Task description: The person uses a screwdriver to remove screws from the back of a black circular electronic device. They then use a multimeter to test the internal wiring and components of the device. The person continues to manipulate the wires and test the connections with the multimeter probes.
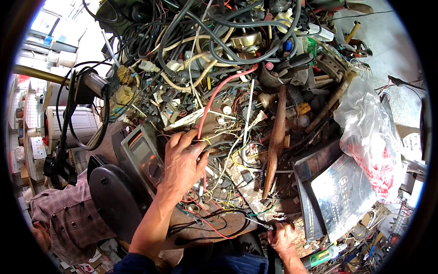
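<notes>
My left hand (185, 160) is over the middle of the cluttered bench, its fingers curled around a thick red cable (213, 97) that arcs down from the wire pile. Its fingertips hide part of the cable. Just left of that hand a grey multimeter (145, 153) with a screen and dial stands tilted. Low at the bench's near edge, my right hand (283, 237) is closed on a slim tool with a thin pale shaft (259, 222); the fingers cover its handle, so its kind is unclear. Thin red, yellow and green wires (219, 194) lie between the hands.
A heap of black cables (182, 41) covers the far side. A long brown wooden stick (276, 141) lies right of centre. Dark printed sheets (340, 196) and a clear plastic bag (367, 132) are at right. A round black disc (114, 201) and a lamp arm (93, 86) stand left.
</notes>
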`<state>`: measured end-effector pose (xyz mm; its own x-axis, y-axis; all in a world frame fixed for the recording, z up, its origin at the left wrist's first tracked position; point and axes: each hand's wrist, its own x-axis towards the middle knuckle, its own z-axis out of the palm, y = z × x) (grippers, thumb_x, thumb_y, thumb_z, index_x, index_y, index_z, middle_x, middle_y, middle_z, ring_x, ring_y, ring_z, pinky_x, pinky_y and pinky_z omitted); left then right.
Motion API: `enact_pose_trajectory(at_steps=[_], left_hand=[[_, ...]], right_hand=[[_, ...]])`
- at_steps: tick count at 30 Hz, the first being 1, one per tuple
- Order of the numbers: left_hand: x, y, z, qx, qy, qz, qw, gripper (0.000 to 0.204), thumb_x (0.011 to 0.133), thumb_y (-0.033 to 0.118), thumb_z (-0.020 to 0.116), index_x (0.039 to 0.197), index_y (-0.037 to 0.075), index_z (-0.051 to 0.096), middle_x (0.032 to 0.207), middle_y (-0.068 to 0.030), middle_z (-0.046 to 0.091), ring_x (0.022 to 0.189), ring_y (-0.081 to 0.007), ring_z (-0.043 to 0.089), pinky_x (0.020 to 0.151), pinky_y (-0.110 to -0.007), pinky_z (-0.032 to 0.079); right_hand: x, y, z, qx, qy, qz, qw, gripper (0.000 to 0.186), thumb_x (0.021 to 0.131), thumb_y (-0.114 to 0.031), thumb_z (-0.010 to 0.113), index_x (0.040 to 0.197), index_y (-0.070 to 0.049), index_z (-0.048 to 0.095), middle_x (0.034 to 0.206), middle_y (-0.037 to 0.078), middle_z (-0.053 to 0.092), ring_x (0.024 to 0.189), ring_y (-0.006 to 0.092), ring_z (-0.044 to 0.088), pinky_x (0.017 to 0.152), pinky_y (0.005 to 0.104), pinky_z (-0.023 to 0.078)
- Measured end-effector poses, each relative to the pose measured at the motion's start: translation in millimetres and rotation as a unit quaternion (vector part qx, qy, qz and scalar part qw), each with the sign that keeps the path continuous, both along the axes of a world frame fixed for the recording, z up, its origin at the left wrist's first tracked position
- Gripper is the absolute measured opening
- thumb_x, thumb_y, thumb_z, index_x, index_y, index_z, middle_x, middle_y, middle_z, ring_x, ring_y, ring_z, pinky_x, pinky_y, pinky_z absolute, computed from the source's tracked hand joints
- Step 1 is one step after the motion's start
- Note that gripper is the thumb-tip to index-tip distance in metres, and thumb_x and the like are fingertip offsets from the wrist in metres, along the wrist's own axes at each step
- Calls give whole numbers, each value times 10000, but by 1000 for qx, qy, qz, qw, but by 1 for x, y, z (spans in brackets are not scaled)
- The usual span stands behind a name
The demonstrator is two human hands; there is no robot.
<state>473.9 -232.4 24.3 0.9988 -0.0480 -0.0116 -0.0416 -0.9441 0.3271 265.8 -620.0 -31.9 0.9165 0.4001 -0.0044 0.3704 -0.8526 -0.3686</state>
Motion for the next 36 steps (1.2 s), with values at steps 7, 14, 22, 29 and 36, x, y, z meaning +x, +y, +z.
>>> enact_pose_trajectory(at_steps=[7,14,22,29,36], left_hand=[[4,-5,-3,-131,3,52,990,359,808,152,845,1124,14,743,1415,-204,581,1316,-412,521,1103,-499,458],[8,9,-8,-103,-22,110,988,512,873,102,784,1343,-13,616,1368,-194,600,1282,-365,565,1107,-437,451],[13,9,-3,-75,-28,117,990,419,868,65,758,1269,-10,660,1280,-198,657,1197,-372,615,1044,-431,486],[48,-41,-9,-28,-11,-16,999,484,897,39,674,1365,-48,586,1459,-212,545,1336,-392,520,1176,-457,425],[45,-47,-25,5,31,-27,999,446,904,81,671,1333,-33,625,1464,-184,550,1341,-389,500,1163,-495,398]], right_hand=[[4,0,5,-5,12,12,1000,408,737,-297,806,1064,-97,667,921,94,618,767,299,623,707,454,489],[-1,-2,-1,6,12,5,1000,406,774,-335,792,1074,-94,663,917,92,618,761,297,618,719,462,484],[-3,-4,-3,6,-4,7,1000,408,785,-356,785,1080,-106,656,917,82,616,747,283,613,713,437,443],[2,-1,1,-3,-4,5,1000,386,787,-352,770,1063,-108,655,882,83,612,738,283,617,706,441,450],[2,-1,2,4,15,3,1000,398,768,-325,767,1068,-93,645,902,105,605,752,316,617,688,463,492]])
